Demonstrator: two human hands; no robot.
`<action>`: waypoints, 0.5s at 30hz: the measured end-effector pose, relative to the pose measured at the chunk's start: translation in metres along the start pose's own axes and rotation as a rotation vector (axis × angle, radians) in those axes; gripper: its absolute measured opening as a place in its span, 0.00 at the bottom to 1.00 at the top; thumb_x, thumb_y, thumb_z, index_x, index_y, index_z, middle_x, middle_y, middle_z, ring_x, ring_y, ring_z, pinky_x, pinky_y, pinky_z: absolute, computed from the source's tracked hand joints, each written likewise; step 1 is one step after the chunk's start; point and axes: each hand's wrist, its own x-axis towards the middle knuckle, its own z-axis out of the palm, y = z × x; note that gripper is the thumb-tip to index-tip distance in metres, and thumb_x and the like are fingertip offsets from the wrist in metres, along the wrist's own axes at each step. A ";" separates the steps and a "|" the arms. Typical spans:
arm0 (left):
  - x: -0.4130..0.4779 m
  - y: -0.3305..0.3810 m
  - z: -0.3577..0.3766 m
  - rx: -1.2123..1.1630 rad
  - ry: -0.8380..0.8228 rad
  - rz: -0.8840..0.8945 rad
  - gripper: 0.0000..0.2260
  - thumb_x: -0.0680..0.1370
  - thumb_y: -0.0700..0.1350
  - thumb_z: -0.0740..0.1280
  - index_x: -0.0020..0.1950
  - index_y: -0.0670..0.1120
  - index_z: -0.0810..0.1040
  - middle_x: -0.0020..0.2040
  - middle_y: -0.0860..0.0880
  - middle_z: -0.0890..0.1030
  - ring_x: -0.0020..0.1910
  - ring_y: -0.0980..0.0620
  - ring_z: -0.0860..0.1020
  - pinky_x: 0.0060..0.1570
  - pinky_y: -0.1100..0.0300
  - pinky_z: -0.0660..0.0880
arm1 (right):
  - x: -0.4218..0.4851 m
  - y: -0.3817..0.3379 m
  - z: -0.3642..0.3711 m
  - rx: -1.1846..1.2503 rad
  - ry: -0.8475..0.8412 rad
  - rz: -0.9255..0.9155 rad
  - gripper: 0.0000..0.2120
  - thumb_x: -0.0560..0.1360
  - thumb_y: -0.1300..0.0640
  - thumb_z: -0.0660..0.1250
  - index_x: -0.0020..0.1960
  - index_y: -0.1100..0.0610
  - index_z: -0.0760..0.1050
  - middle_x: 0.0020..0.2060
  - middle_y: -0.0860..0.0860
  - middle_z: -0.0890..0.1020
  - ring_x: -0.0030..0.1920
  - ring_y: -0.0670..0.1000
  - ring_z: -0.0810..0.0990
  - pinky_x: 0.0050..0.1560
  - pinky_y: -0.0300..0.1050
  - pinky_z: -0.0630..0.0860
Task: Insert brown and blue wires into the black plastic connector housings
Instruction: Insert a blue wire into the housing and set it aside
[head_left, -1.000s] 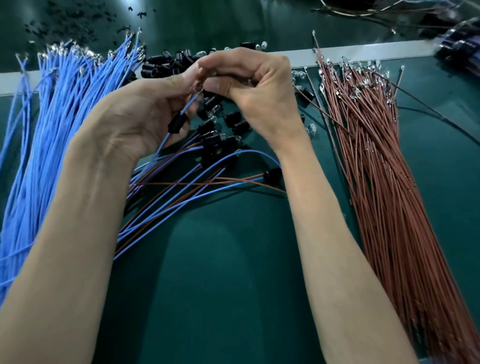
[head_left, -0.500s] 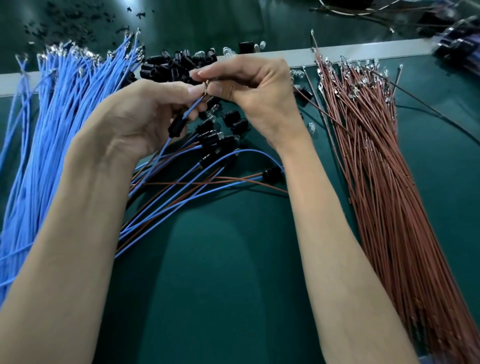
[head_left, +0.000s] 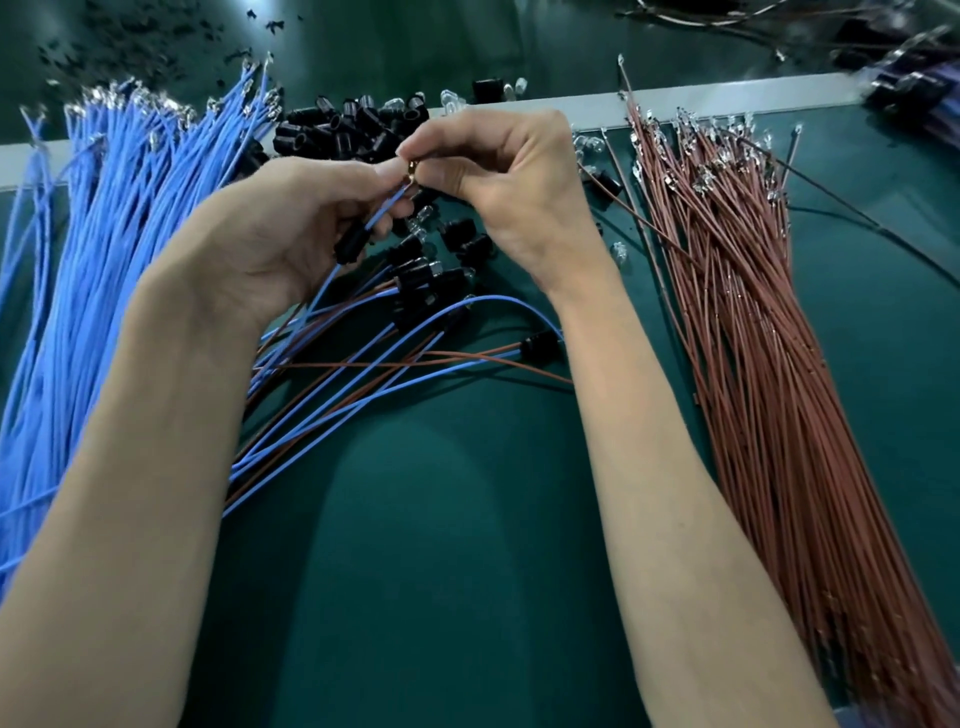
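Note:
My left hand (head_left: 291, 234) holds a blue wire (head_left: 382, 210) that runs through a black connector housing (head_left: 352, 245) under my palm. My right hand (head_left: 511, 176) pinches the small metal terminal (head_left: 411, 169) at that wire's tip, thumb and forefinger meeting my left fingertips. Both hands hover above a cluster of finished housings (head_left: 426, 275) whose blue and brown wires (head_left: 363, 395) trail toward me. A pile of loose black housings (head_left: 353, 130) lies just behind my hands.
A thick bundle of blue wires (head_left: 93, 270) fans along the left of the green mat (head_left: 467, 545). A bundle of brown wires (head_left: 753, 322) covers the right. A pale strip (head_left: 727, 96) edges the mat at the back, with dark clutter (head_left: 898, 88) at top right.
My hands have shifted slightly lower in view and drawn a little apart, so more blue wire shows between the housing and the pinched terminal.

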 end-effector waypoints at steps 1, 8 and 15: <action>0.001 -0.001 -0.002 0.018 -0.020 0.032 0.07 0.74 0.51 0.65 0.42 0.49 0.77 0.32 0.55 0.80 0.30 0.61 0.74 0.30 0.70 0.68 | 0.001 0.002 -0.001 -0.016 0.024 0.013 0.14 0.69 0.75 0.69 0.50 0.61 0.79 0.36 0.50 0.82 0.39 0.41 0.81 0.46 0.35 0.76; -0.004 0.001 -0.012 0.293 0.017 0.190 0.15 0.65 0.59 0.69 0.47 0.53 0.82 0.44 0.56 0.85 0.46 0.61 0.80 0.50 0.64 0.72 | 0.000 0.003 -0.003 -0.112 0.097 0.026 0.10 0.70 0.74 0.68 0.44 0.61 0.80 0.36 0.50 0.82 0.39 0.42 0.81 0.47 0.36 0.77; -0.009 0.001 -0.020 0.556 -0.026 0.217 0.18 0.63 0.61 0.71 0.44 0.51 0.84 0.43 0.52 0.85 0.49 0.52 0.82 0.60 0.53 0.73 | 0.000 0.003 -0.004 -0.122 0.121 0.004 0.10 0.70 0.72 0.68 0.44 0.58 0.79 0.37 0.48 0.82 0.40 0.42 0.81 0.48 0.36 0.76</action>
